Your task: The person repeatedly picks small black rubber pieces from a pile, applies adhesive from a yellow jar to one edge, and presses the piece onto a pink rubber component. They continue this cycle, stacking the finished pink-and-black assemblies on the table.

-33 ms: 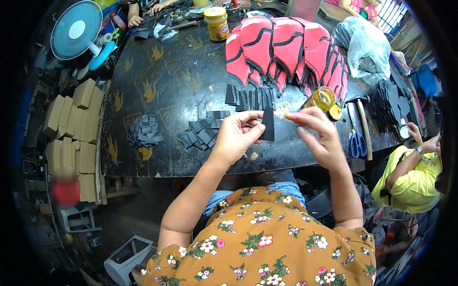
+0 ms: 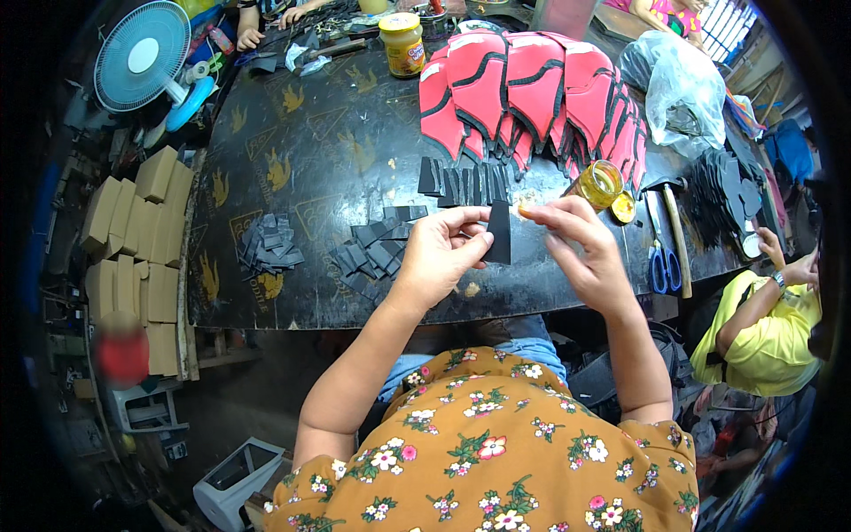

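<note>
My left hand (image 2: pixel 446 251) pinches a small black strip (image 2: pixel 500 232) between thumb and fingers, holding it upright above the table's near edge. Just right of the strip hovers my right hand (image 2: pixel 581 244), its fingers apart and holding nothing. Its index fingertip has a yellowish smear and is close to the strip. Beyond the hands stands a row of black strips (image 2: pixel 463 183). A loose heap of black pieces (image 2: pixel 372 248) lies left of my left hand, and a second heap (image 2: pixel 268 244) farther left. An open glass jar (image 2: pixel 599 183) with yellow contents stands beyond my right hand, its yellow lid (image 2: pixel 623 209) beside it.
Red and black cut panels (image 2: pixel 532 89) are stacked at the far side. Blue-handled scissors (image 2: pixel 663 257) and a hammer (image 2: pixel 678 244) lie at right, near stacked black pieces (image 2: pixel 722 199). A closed jar (image 2: pixel 402 44) stands farther back. Other people work around the dark table (image 2: pixel 328 168).
My right hand has shifted slightly left, bringing its index fingertip nearer the black strip. The left hand and strip stay nearly in place.
</note>
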A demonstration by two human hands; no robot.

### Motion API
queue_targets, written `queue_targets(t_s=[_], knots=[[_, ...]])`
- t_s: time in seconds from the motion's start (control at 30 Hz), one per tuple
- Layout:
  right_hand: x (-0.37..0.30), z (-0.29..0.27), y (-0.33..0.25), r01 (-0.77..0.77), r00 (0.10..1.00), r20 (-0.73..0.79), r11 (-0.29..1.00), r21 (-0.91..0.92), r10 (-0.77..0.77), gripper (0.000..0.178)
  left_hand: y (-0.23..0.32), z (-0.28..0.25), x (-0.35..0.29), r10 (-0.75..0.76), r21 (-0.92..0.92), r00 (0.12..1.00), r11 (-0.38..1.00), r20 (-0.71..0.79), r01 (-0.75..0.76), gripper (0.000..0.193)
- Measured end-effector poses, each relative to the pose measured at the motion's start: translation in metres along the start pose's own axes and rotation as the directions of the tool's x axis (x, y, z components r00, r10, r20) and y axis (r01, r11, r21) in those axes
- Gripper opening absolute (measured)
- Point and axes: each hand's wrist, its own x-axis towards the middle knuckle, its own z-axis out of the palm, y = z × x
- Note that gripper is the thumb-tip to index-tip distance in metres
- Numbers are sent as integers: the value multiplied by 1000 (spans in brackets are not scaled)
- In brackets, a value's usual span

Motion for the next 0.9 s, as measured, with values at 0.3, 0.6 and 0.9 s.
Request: queue_targets(t_s=[0.3, 0.6, 0.9], knots=[[16, 24, 21, 226, 972, -5, 940, -257, -235, 51, -1, -7, 3, -6, -94, 1000, 996, 9, 6, 34], [8, 20, 24, 372, 907, 19, 777, -507, -421, 51, 0, -9, 7, -45, -141, 999, 989, 31, 49, 36], [7, 28, 26, 357, 919, 14, 817, -452, -394, 60, -3, -14, 9, -38, -172, 999, 984, 17, 40, 38]])
